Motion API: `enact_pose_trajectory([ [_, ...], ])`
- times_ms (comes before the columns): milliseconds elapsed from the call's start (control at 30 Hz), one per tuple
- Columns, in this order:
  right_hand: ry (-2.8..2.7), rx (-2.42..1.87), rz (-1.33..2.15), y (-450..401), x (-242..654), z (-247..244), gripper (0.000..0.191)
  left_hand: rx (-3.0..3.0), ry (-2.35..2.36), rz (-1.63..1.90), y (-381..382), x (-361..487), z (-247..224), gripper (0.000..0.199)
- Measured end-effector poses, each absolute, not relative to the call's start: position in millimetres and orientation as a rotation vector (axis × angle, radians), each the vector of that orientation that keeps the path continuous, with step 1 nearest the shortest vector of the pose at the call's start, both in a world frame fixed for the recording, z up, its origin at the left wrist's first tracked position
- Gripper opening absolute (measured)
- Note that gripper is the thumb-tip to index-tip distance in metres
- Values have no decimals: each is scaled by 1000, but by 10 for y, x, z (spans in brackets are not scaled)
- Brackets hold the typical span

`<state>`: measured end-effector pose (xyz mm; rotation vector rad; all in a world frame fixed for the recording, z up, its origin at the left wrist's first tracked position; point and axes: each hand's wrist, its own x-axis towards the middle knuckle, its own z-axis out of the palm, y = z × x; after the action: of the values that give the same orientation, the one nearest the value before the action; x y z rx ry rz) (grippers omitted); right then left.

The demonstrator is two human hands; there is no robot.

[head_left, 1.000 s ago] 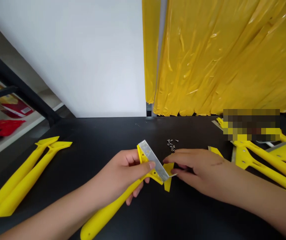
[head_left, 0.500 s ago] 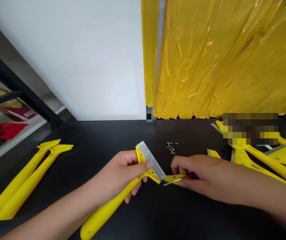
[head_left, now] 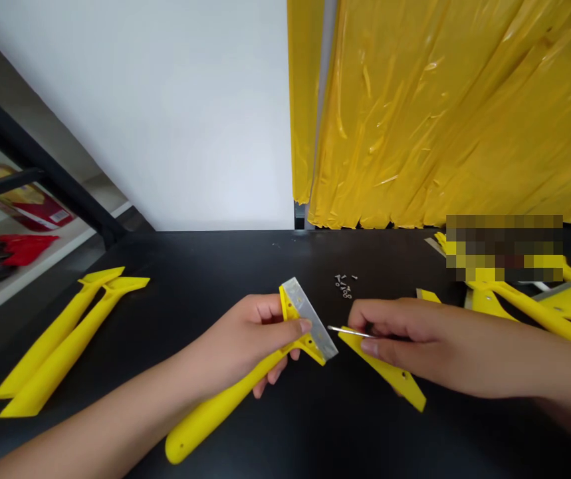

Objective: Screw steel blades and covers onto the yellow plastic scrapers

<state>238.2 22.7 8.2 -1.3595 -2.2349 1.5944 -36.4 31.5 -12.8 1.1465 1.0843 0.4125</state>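
so, biggest first: a white board (head_left: 165,113) and yellow sheeting (head_left: 439,113) stand behind the black table (head_left: 265,439), and over by the right forearm lies a heap of scrapers (head_left: 539,313), part of it under a blurred patch. two spare handles (head_left: 76,346) lie side by side at the left.

the left hand (head_left: 260,332) is wrapped round the neck of a yellow handle (head_left: 225,404), its thumb pressing the blade (head_left: 312,316) flat on the handle's wide head. that grip has hardly altered; the butt of the handle points down and toward the left forearm.

what has just changed is all on the other side. the right hand (head_left: 415,332) has turned the plate (head_left: 387,370) round, so its long free end now slants down and away from the blade, with a hole showing near that end. thumb and fingertips pinch a thin metal rod (head_left: 347,330), whose tip sits just beside the blade, across the plate's near end. the plate seems held by the same fingers, though they hide how. as i read it, plate and blade are now apart, and the left hand alone keeps blade and head together.

smallest of all, the loose screws (head_left: 345,291) lie scattered beyond the right hand, untouched.
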Motion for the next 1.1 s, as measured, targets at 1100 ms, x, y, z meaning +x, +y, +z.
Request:
enact_pose_trajectory([
  [1100, -1864, -1861, 290, 601, 2809, 108, 35, 1140, 1139, 455, 332, -353, -169, 29],
])
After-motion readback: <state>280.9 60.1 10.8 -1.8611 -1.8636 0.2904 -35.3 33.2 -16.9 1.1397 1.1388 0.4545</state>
